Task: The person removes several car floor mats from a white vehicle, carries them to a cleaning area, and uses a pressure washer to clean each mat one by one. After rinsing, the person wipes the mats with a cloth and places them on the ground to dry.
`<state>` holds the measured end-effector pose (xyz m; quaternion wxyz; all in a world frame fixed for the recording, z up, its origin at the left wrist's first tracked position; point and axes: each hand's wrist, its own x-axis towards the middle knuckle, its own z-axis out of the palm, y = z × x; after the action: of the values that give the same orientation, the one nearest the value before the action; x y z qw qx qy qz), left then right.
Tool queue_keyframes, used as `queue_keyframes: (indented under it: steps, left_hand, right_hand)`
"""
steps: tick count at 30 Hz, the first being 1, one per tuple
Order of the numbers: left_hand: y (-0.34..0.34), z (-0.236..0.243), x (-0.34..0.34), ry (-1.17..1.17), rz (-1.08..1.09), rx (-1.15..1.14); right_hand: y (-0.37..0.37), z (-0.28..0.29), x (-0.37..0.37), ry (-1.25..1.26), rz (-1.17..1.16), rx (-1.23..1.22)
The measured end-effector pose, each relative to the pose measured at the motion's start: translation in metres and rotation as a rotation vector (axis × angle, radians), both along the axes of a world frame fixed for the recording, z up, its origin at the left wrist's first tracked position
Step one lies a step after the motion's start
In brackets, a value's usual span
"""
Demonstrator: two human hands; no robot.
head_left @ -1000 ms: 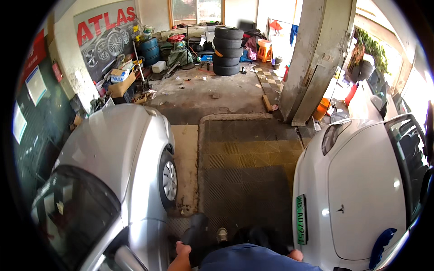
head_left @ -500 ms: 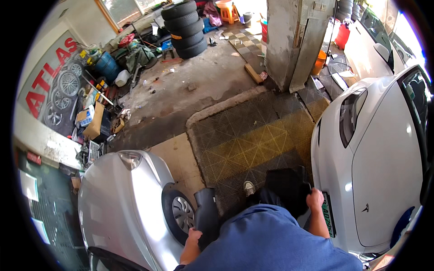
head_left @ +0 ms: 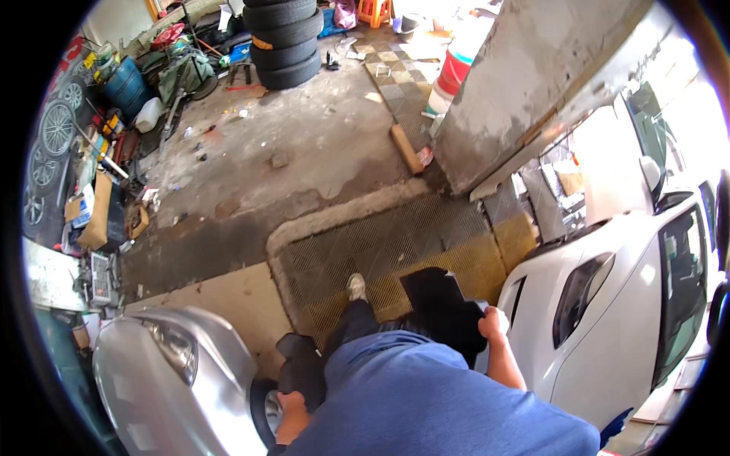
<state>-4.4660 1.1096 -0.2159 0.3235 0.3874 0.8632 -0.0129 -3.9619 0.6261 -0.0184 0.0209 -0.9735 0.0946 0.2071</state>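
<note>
My right hand (head_left: 494, 324) is closed on the edge of a large black car floor mat (head_left: 435, 298), which hangs in front of me on the right. On the other side, my left hand (head_left: 292, 406) grips a smaller dark floor mat (head_left: 301, 371) by its lower part. That mat hangs beside the front wheel (head_left: 272, 412) of a silver car (head_left: 179, 380). My fingertips are too small to make out clearly. One shoe (head_left: 357, 287) shows ahead of my body on the ribbed floor tiles (head_left: 395, 232).
A white car (head_left: 601, 304) stands close on my right. Ahead right rises a concrete pillar (head_left: 525, 99), with a red and white bucket (head_left: 452, 76) behind it. A tire stack (head_left: 285, 45) is at the back. Clutter, including a blue barrel (head_left: 128, 87) and cardboard box (head_left: 97, 213), lines the left.
I have stepped forward between the two cars, and the pillar looks nearer. Both mats have come along in my hands, and a shoe now shows farther ahead of me.
</note>
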Motion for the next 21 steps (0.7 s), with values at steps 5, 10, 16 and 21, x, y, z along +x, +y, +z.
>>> queue_keyframes:
  steps: [5, 10, 16, 21]
  left_hand:
    - [0.151, 0.030, 0.215, -0.087, -0.340, -0.062]
    - [0.310, 0.063, 0.456, -0.058, -0.844, 0.014]
    - [0.406, 0.123, 0.718, -0.040, -0.950, 0.181]
    - [0.449, 0.145, 0.858, 0.058, -1.050, 0.369]
  right_hand:
    - [0.088, 0.057, 0.146, -0.190, -0.022, 0.137]
    - [0.181, 0.079, 0.290, -0.335, -0.074, 0.254]
    - [0.295, 0.076, 0.513, -0.589, -0.180, 0.403]
    - [0.428, 0.124, 0.720, -0.535, -0.074, 0.441]
